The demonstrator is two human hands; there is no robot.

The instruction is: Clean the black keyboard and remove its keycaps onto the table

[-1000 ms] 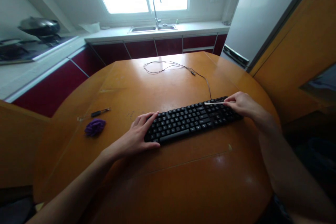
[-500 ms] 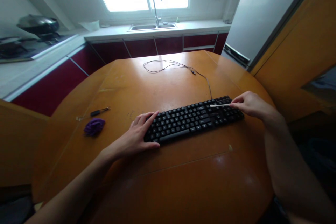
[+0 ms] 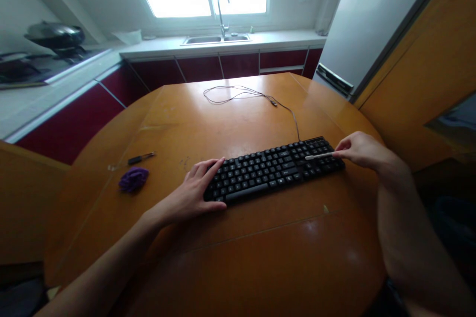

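A black keyboard (image 3: 256, 171) lies at a slant on the wooden table. My left hand (image 3: 197, 181) grips its left end, thumb along the near edge and fingers over the far corner. At the other end, my right hand (image 3: 357, 150) pinches a slim white stick (image 3: 320, 156) with a slightly thicker tip. That tip points left, over the keys between the letter block and the number pad; whether it touches them I cannot tell. The fingers hide the stick's rear end.
On the table (image 3: 238, 247), a crumpled purple cloth (image 3: 134, 180) and a small tool with a black handle (image 3: 135, 160) lie left of the keyboard. The keyboard's looped cable (image 3: 238, 94) runs behind it. Beyond stand a counter with a sink (image 3: 203, 39) and a fridge (image 3: 375, 25).
My right hand has shifted slightly right and nearer to me, carrying the white stick's tip across the keys. My left hand and the keyboard stay put.
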